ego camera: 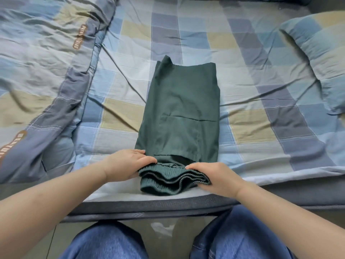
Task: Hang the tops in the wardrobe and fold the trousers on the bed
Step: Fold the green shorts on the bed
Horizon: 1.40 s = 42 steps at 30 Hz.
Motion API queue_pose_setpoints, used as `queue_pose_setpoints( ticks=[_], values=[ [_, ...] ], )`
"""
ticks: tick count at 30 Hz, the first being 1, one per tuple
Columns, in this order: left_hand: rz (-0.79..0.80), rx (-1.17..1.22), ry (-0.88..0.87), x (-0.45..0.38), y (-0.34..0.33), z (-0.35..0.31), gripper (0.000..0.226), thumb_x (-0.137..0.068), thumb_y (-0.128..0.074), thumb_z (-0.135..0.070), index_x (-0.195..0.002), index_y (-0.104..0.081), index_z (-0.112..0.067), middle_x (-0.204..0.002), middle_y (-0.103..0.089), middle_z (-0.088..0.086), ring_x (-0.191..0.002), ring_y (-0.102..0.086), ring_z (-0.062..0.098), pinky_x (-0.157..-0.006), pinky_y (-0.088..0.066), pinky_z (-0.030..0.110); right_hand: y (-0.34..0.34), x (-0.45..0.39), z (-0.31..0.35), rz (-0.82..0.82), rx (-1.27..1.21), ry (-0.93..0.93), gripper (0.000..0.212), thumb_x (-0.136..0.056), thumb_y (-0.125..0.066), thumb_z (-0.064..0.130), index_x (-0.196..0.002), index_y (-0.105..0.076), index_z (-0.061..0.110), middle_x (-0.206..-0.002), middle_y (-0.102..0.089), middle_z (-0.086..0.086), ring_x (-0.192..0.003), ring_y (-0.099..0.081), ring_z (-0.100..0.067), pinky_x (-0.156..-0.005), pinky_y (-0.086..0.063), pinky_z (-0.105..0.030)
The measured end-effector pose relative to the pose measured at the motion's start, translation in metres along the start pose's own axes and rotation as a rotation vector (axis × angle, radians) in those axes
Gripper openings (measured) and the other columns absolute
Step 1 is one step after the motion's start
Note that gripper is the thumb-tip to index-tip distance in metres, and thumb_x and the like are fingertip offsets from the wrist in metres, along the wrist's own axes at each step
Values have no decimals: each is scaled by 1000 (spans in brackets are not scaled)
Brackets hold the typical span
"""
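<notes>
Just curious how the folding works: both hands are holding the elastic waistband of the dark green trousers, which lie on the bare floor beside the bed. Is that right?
Not quite. The head view shows the dark green trousers lying on the checked bed sheet, not the floor. The rest holds: the left hand and right hand both hold the elastic waistband.

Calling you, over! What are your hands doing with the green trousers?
Left hand and right hand grip the waistband. Green trousers part-folded on the bed. Nothing in the way.
</notes>
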<state>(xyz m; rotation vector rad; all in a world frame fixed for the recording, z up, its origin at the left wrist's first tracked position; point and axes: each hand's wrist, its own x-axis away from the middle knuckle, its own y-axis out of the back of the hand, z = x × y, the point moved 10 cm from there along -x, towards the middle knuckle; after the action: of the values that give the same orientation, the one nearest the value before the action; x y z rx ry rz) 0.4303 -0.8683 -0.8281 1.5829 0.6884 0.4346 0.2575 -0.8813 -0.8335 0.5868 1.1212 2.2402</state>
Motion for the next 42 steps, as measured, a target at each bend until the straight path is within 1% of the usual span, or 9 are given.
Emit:
queue_pose_setpoints(
  ticks=[3,7,10,14,17,23,29,38,42],
  values=[
    [5,180,82,20,3,-20,32,-82,-54,-31,-113,-54,-21,-81,-72,-2,-64,-67,21,-51,-49,22,-11,20,3,44,-162,-122,31,-80,-56,33,-111,-53,37,-94,-67,19,-82,-62,-1,-76,-48,-21],
    [134,578,479,55,-26,-28,46,-84,-46,-50,-113,-55,-15,-90,-70,1,-82,-64,22,-70,-47,31,-33,44,5,153,-461,-293,12,-79,-57,36,-90,-57,35,-74,-63,15,-68,-54,-3,-70,-43,-24],
    [62,1070,629,65,-36,-44,30,-90,-54,-37,-114,-60,-20,-107,-69,-8,-103,-63,10,-91,-48,30,-45,57,6,216,-767,-396,17,-76,-61,36,-87,-61,22,-79,-62,9,-77,-57,-6,-76,-43,-24],
    [-124,1243,777,61,-26,-21,25,-89,-57,-29,-111,-64,-20,-110,-70,-1,-108,-62,15,-95,-48,34,-13,45,-13,-50,-923,-440,12,-84,-66,21,-95,-69,24,-97,-74,9,-93,-68,-8,-73,-49,-14],
    [-268,1260,894,48,-14,13,20,-88,-62,-36,-101,-67,-21,-102,-71,6,-100,-65,19,-86,-51,36,17,24,-35,-215,-950,-450,14,-90,-63,20,-102,-69,23,-105,-72,6,-98,-67,-8,-76,-51,-15],
    [-462,1170,1059,3,13,84,21,-92,-58,-40,-85,-73,-27,-86,-75,-2,-76,-69,7,-63,-53,16,78,-48,-77,-412,-869,-440,17,-87,-62,37,-99,-70,27,-102,-73,10,-99,-67,-8,-85,-52,-26],
    [-450,1081,1199,-34,8,151,37,-90,-56,-50,-83,-74,-19,-80,-75,0,-81,-71,21,-77,-55,38,127,-117,-118,-502,-673,-479,22,-91,-59,38,-99,-66,19,-99,-71,2,-96,-66,-16,-89,-50,-36],
    [-444,635,1342,-54,-6,244,35,-93,-55,-36,-77,-68,-8,-80,-69,11,-86,-63,30,-65,-40,33,134,-191,-185,-512,-519,-605,30,-92,-57,38,-106,-62,12,-103,-66,-3,-100,-60,-23,-86,-46,-34],
    [-391,575,1350,-61,-18,252,24,-94,-54,-29,-93,-68,-10,-94,-69,10,-95,-62,28,-76,-44,33,117,-201,-208,-521,-463,-678,37,-91,-57,39,-116,-59,12,-114,-64,-5,-107,-58,-23,-78,-38,-27]
  ],
)
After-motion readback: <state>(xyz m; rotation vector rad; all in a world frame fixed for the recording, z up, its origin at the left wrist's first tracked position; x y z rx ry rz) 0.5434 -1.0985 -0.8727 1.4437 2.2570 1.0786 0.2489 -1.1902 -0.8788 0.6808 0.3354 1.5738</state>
